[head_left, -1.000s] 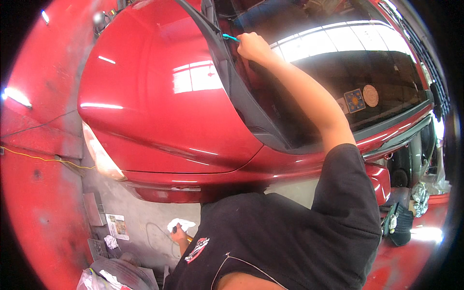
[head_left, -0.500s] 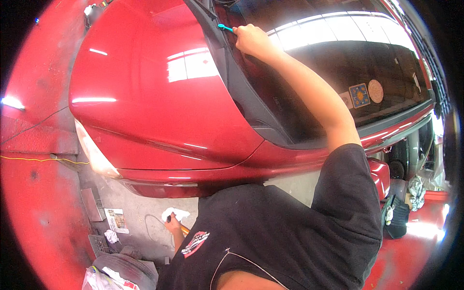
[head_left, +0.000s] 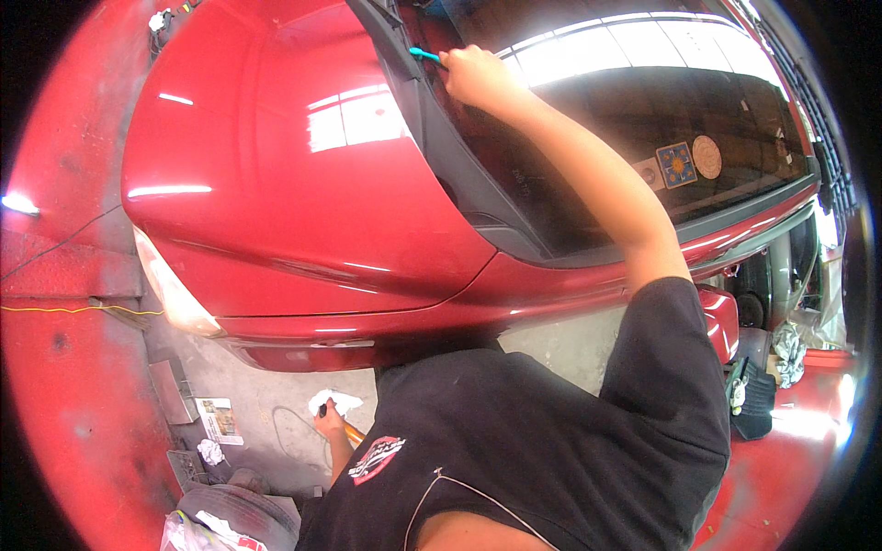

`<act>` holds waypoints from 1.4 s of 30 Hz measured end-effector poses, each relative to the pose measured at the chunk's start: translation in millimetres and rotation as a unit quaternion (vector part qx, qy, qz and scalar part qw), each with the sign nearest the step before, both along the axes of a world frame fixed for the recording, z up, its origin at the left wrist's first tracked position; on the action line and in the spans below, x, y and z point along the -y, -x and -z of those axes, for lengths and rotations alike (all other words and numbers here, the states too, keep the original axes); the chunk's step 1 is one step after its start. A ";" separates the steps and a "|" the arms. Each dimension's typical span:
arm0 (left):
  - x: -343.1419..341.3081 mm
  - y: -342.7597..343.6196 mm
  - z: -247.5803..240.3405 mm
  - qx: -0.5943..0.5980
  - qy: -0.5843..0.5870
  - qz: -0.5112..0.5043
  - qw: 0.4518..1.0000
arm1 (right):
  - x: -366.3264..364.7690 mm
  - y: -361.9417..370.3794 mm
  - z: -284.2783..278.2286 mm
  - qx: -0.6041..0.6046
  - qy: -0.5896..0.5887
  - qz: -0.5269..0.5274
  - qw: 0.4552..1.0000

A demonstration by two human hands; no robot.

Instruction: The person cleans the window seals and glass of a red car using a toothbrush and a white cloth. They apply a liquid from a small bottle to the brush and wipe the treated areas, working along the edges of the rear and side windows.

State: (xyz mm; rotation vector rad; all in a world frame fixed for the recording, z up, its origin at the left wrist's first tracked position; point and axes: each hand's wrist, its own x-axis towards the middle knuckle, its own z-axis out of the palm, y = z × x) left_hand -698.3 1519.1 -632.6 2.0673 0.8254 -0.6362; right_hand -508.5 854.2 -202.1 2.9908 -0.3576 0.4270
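Observation:
My right hand point(head_left: 482, 78) is closed on the handle of a small teal brush point(head_left: 425, 56) shaped like a toothbrush. The brush head is at the black plastic cowl trim point(head_left: 441, 151), between the red car's hood point(head_left: 276, 211) and its dark windshield point(head_left: 570, 138). My right arm stretches across the glass. Down by my side, my left hand point(head_left: 328, 423) is closed around a crumpled white cloth point(head_left: 342, 402). A dark piece and an orange-yellow object point(head_left: 353, 432) also show at this hand; what they are I cannot make out.
The car's front fender point(head_left: 386, 326) lies close against my body. A headlight point(head_left: 170, 285) is at its left end. On the floor are a printed sheet point(head_left: 219, 420), a crumpled white paper point(head_left: 210, 451) and a tire point(head_left: 239, 514). A yellow cord point(head_left: 73, 309) runs along the left.
The view has shifted slightly, so the car sits a little further left. My right hand and the brush have moved barely, and both hands keep their holds.

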 end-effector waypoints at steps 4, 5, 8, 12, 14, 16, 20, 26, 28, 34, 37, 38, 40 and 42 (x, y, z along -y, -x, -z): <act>9.7 -0.4 -10.8 0.035 0.046 -0.031 0.998 | 9.7 -29.1 -6.4 0.018 -0.023 0.032 0.999; 14.2 2.9 -12.5 0.044 0.059 -0.055 0.996 | 10.9 -27.6 -7.3 0.020 -0.021 0.024 0.999; 14.3 4.5 -13.4 0.050 0.070 -0.059 0.995 | 11.5 -12.7 -6.9 0.011 -0.012 0.010 1.000; 17.0 7.3 0.1 0.024 0.068 -0.039 0.997 | -5.7 27.2 -5.1 -0.027 -0.009 0.001 1.000; 18.3 12.7 -2.5 0.032 0.043 0.012 0.998 | -23.6 48.8 -9.4 -0.055 0.008 -0.021 0.998; 14.4 7.0 6.9 0.046 0.016 0.043 0.998 | -40.2 70.8 -12.1 -0.064 -0.001 -0.017 0.998; 21.5 -10.3 1.3 0.039 0.052 -0.001 0.998 | -46.1 102.6 -12.0 -0.074 0.019 -0.005 0.997; 5.7 -11.9 35.8 0.059 0.053 -0.009 0.997 | -40.8 66.6 -1.8 -0.031 0.027 0.002 0.999; 8.2 -7.9 40.6 0.061 0.030 0.004 0.998 | -47.4 69.1 0.5 -0.022 0.024 0.004 0.999; 22.2 12.3 33.0 0.016 0.053 -0.042 0.998 | -66.8 116.0 -7.6 -0.065 0.046 0.015 0.997; 18.5 20.2 38.1 -0.004 0.049 -0.021 0.999 | -65.1 98.8 -7.5 -0.070 0.021 0.051 0.996; 15.6 24.3 39.3 0.004 0.053 -0.018 0.998 | -62.5 90.8 0.6 -0.049 0.027 0.044 0.997; 22.1 21.8 26.7 -0.002 0.056 -0.037 0.998 | -65.5 88.9 4.1 -0.043 0.030 0.038 0.998; 24.7 14.8 15.3 0.024 0.059 -0.066 0.996 | -80.0 104.7 -4.9 -0.071 0.016 0.045 0.996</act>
